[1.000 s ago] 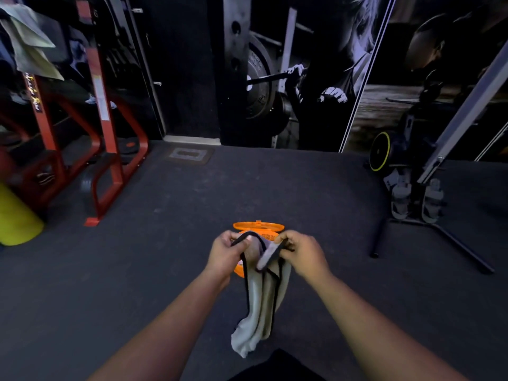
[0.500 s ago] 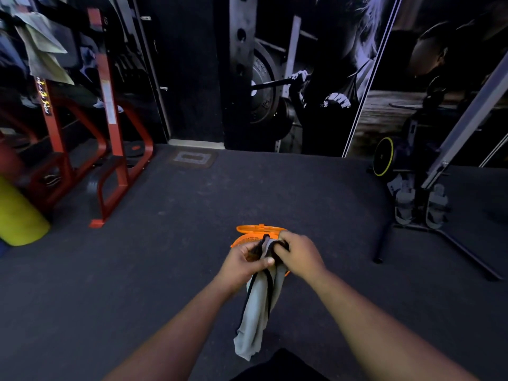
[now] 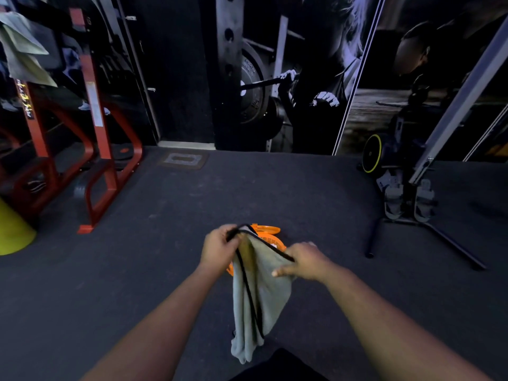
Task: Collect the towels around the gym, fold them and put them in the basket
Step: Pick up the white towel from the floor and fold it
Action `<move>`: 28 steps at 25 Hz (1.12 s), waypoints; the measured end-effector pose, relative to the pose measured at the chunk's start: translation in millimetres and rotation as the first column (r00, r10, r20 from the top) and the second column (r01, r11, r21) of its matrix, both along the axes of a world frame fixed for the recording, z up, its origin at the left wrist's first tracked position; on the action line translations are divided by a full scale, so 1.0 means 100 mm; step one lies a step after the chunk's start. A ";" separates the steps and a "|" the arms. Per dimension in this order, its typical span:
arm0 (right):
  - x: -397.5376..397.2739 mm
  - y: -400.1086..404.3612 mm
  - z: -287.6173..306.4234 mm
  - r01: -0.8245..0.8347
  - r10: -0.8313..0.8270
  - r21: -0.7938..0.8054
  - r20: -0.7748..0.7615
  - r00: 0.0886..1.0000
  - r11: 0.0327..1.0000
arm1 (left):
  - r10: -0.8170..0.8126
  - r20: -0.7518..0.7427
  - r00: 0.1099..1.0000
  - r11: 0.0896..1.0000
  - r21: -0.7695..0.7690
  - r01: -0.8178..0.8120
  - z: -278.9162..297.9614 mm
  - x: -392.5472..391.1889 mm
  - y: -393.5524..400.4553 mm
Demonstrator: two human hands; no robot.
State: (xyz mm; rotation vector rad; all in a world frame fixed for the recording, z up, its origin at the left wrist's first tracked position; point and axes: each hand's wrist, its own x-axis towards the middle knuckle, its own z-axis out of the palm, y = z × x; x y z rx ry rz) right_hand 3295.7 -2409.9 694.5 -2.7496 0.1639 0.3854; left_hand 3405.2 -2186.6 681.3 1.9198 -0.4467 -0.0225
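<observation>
Towel point(image 3: 261, 292) hangs closest to you, a grey cloth with a dark trimmed edge, its long axis running nearly straight down from your hands toward the floor, the loose tail ending low near your body. You hold it by its top edge only. Your left hand point(image 3: 220, 247) pinches one upper corner, fingers curled round the dark trim, and it sits slightly higher and farther out. Your right hand point(image 3: 303, 261) grips the edge on the other side, a little lower and nearer to you, thumb laid along the cloth. Between the two hands the trim stretches as a short taut line sloping down from left to right, so the top edge is spread only partway and the rest falls in bunched folds.

Just beyond your hands, and partly hidden behind the towel, the orange basket point(image 3: 270, 237) stands on the dark floor point(image 3: 165, 243). It lies forward of both hands, with your left hand seeming to be the nearer one to its rim. Whether anything is in it, you cannot tell from here.

Judging by this, the fold is not yet done; you need the hanging length brought up before it goes forward into the basket.

Farther off, more cloths point(image 3: 24, 50) drape on the red rack point(image 3: 96, 133) at your far left.
</observation>
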 end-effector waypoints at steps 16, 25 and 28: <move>0.05 -0.66 1.00 0.500 -0.442 0.070 0.586 0.679 0.863 | 0.231 -0.247 0.941 0.902 -0.308 -0.303 0.95 0.62 -0.22; 0.04 -0.72 1.12 0.410 -0.591 0.429 0.638 0.494 0.805 | 0.195 -0.262 0.945 0.932 -0.250 -0.262 1.06 0.66 -0.34; 0.07 -0.73 1.13 0.185 -0.651 0.639 0.645 0.401 0.747 | 0.035 -0.370 0.928 0.903 -0.386 -0.187 1.12 0.60 -0.44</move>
